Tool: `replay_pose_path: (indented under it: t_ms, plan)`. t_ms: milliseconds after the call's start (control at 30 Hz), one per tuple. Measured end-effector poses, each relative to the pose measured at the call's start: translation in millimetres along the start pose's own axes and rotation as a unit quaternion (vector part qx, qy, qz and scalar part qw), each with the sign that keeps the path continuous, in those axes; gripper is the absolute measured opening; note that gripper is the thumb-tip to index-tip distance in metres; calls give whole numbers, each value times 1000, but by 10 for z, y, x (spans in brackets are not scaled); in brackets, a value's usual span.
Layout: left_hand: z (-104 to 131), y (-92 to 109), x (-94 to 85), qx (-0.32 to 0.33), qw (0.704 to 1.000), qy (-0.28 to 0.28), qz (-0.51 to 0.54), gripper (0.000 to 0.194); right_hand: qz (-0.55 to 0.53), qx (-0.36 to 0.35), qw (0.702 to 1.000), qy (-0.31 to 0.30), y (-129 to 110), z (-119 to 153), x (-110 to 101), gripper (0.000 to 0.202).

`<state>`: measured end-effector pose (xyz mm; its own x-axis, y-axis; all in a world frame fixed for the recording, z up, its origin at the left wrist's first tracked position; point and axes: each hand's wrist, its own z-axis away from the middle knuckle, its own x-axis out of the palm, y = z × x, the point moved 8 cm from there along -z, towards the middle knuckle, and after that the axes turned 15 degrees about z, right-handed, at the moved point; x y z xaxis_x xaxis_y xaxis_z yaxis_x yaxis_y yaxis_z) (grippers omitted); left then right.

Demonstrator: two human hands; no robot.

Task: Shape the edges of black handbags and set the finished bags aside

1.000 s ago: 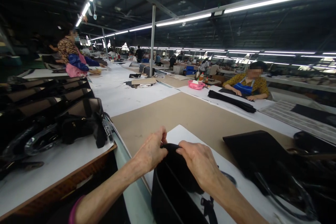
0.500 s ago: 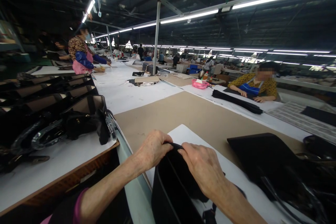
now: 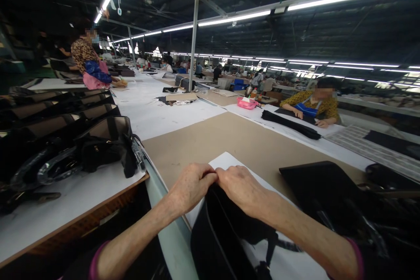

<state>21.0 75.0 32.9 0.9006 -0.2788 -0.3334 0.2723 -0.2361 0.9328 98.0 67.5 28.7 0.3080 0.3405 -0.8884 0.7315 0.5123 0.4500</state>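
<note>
A black bag (image 3: 210,236) stands at the table's near edge, its top open toward me and its far end pinched between my hands. My left hand (image 3: 193,183) is closed on the bag's rim, thumb and fingers pressed together. Right beside it, my right hand (image 3: 241,186) grips the same rim, and the two hands touch. The fingertips hide the bit of edge they hold. Black straps with small fittings (image 3: 264,267) hang at the bag's right side, over a white sheet (image 3: 226,159).
To the right lies a flat black panel (image 3: 315,183) near dark bag parts. Several black bags (image 3: 101,144) with plastic-wrapped handles fill the left table. Beige board (image 3: 210,135) covers the table ahead. A pink basket (image 3: 246,103) and black strips (image 3: 290,124) lie farther off. Co-workers sit and stand beyond.
My right hand has moved left along the rim until it meets my left hand. The bag's far end is now pinched together between them. The view has shifted slightly.
</note>
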Motion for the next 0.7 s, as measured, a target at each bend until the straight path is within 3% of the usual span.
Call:
replay_pose_path:
  t_ms: [67, 167, 267, 367, 433, 533, 600, 700]
  plan:
    - [82, -12, -130, -6, 998, 43, 36, 25, -24, 24, 999, -13, 92, -3, -49, 17]
    - [254, -33, -352, -16, 996, 80, 43, 26, -101, 110, 987, -64, 436, 63, -95, 22]
    - [442, -74, -514, -25, 996, 88, 17, 30, -180, 212, 948, -153, 843, 265, -36, 27]
    - [590, -110, -527, -18, 994, 108, -14, 33, -210, 268, 917, -207, 1034, 533, 54, 28]
    - [630, -20, -405, 43, 989, 126, -68, 40, -224, 294, 903, -218, 1034, 709, 127, 28]
    - [576, 185, -40, 138, 963, 139, -187, 54, -240, 319, 893, -208, 955, 918, 209, 29]
    - [438, 245, 251, 142, 951, 114, -250, 60, -247, 331, 889, -196, 919, 1015, 236, 29]
    - [205, 235, 614, 124, 937, 27, -326, 72, -250, 344, 885, -187, 921, 1128, 255, 29]
